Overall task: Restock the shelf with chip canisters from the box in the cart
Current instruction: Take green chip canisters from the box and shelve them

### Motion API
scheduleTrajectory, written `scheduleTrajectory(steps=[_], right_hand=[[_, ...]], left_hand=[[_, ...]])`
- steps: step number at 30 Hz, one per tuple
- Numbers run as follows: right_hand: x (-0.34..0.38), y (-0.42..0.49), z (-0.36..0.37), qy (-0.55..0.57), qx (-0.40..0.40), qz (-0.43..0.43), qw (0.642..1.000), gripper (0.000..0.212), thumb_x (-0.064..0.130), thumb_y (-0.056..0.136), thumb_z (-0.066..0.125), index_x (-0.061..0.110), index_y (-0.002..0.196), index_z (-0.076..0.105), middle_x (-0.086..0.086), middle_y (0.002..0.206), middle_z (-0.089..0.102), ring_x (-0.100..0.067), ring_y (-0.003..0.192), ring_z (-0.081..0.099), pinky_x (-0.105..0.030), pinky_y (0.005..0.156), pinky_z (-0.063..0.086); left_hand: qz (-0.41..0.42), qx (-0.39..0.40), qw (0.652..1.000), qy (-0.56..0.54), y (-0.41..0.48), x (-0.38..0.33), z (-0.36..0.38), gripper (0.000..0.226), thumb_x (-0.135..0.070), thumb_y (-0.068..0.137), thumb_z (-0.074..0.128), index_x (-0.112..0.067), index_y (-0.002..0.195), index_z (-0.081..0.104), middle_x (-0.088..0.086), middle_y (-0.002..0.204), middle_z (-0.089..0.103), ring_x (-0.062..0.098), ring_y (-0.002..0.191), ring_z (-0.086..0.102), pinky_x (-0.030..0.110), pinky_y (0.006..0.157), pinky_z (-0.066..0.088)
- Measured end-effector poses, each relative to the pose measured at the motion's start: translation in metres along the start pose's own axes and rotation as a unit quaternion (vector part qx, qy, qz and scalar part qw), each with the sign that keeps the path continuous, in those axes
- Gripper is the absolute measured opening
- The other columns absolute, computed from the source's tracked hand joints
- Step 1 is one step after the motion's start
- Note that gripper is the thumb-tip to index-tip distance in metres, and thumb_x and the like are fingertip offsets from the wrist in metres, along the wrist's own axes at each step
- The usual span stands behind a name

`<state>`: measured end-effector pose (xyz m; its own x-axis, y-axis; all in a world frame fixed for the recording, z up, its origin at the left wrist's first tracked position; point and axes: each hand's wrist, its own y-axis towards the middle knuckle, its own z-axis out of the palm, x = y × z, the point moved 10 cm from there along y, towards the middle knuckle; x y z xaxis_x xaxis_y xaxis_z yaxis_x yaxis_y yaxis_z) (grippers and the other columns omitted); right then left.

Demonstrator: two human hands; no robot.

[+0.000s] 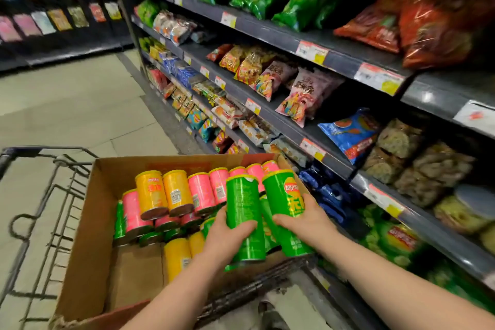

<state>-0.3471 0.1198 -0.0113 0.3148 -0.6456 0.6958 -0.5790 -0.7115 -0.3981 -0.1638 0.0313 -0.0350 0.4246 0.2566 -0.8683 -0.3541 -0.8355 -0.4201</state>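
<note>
**Q:** What is shown at the far left?
**A:** A wire cart (26, 152) is seen standing on a pale tiled floor (80, 104). An open cardboard box (91, 222) has been set inside it.

**Q:** What is held in the box?
**A:** Chip canisters are piled there, lying tilted. Orange canisters (151, 194) are placed toward the left of the pile, with pink canisters (201, 193) just beside them. Green cans (120, 220) are partly buried underneath. Bare cardboard is left showing at the near left of the box.

**Q:** How are the hands placed?
**A:** Both are reached over the right side of the box. The left hand (227, 240) is curled firmly round the lower part of a green canister (245, 209). Just to its right, a second green canister (285, 193), marked with a red and yellow logo, is clasped round its middle by the right hand (308, 220). Both cans are held lid-up, tilted slightly, close beside each other over the pile.

**Q:** And what is seen at the right?
**A:** A dark shelf unit (428, 233) is lined with snack bags, and price tags are fixed along each edge. Green bags are ranged on the top shelf, with red ones at the far right. Pink and blue bags are set lower down. Near the hands, blue packets (326, 195) and green chip bags (396, 238) are laid on the lower shelves.
</note>
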Motion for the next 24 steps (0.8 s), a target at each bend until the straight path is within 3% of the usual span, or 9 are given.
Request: scheduleTrajectory(steps=[1,4,10,15,18,21,24], right_hand=[[-0.005,-0.007,-0.009,0.008,-0.012,0.004,1.0,0.071,0.044,0.072,0.077,0.021,0.127,0.038,0.004,0.103,0.056,-0.018,0.094,0.058,-0.031,0.084,0.049],[-0.018,-0.027,-0.035,0.026,-0.049,0.013,0.998,0.062,0.044,0.071,0.077,0.026,0.116,0.038,0.005,0.1,0.058,-0.018,0.091,0.061,-0.035,0.083,0.052],[-0.033,-0.056,-0.078,0.068,-0.099,0.008,0.993,0.058,0.041,0.071,0.079,0.026,0.11,0.039,0.007,0.095,0.057,-0.015,0.087,0.06,-0.033,0.079,0.051],[-0.042,-0.069,-0.109,0.113,-0.127,0.002,0.985,0.067,0.04,0.07,0.079,0.023,0.121,0.04,0.008,0.095,0.06,-0.014,0.087,0.061,-0.034,0.081,0.052],[-0.048,-0.083,-0.139,0.136,-0.15,-0.01,0.979,0.062,0.037,0.073,0.078,0.028,0.118,0.036,0.013,0.09,0.054,-0.006,0.08,0.056,-0.027,0.069,0.045],[-0.065,-0.101,-0.184,0.137,-0.193,-0.011,0.972,0.057,0.037,0.073,0.078,0.028,0.11,0.037,0.011,0.09,0.054,-0.012,0.084,0.056,-0.028,0.074,0.044],[-0.085,-0.12,-0.237,0.144,-0.23,-0.012,0.962,0.055,0.036,0.073,0.079,0.029,0.109,0.037,0.014,0.087,0.054,-0.01,0.08,0.056,-0.028,0.072,0.045]], left_hand=[[0.011,0.009,1.0,0.003,-0.003,-0.005,0.008,0.052,-0.026,0.076,0.075,-0.024,0.119,0.046,0.001,0.103,0.06,0.015,0.087,0.057,0.024,0.079,0.042],[0.049,0.049,0.998,-0.004,-0.014,-0.022,0.034,0.084,-0.048,0.049,0.072,-0.018,0.124,0.051,0.001,0.103,0.065,0.016,0.09,0.062,0.032,0.085,0.049],[0.089,0.108,0.99,-0.024,-0.039,-0.049,0.07,0.053,-0.02,0.078,0.075,-0.021,0.123,0.046,-0.009,0.091,0.059,0.004,0.078,0.058,0.009,0.059,0.045],[0.101,0.138,0.984,-0.045,-0.055,-0.071,0.094,0.072,-0.039,0.054,0.073,-0.025,0.12,0.05,-0.003,0.099,0.066,0.016,0.087,0.067,0.029,0.073,0.055],[0.116,0.162,0.978,-0.058,-0.068,-0.09,0.121,0.057,-0.027,0.068,0.075,-0.025,0.119,0.051,0.001,0.099,0.067,0.017,0.084,0.068,0.026,0.064,0.055],[0.131,0.192,0.97,-0.074,-0.086,-0.116,0.161,0.044,-0.013,0.08,0.072,-0.021,0.117,0.049,0.0,0.093,0.066,0.012,0.074,0.065,0.016,0.052,0.05],[0.144,0.233,0.959,-0.076,-0.107,-0.143,0.211,0.04,-0.022,0.075,0.074,-0.027,0.109,0.053,-0.004,0.093,0.066,0.01,0.077,0.067,0.018,0.057,0.051]])
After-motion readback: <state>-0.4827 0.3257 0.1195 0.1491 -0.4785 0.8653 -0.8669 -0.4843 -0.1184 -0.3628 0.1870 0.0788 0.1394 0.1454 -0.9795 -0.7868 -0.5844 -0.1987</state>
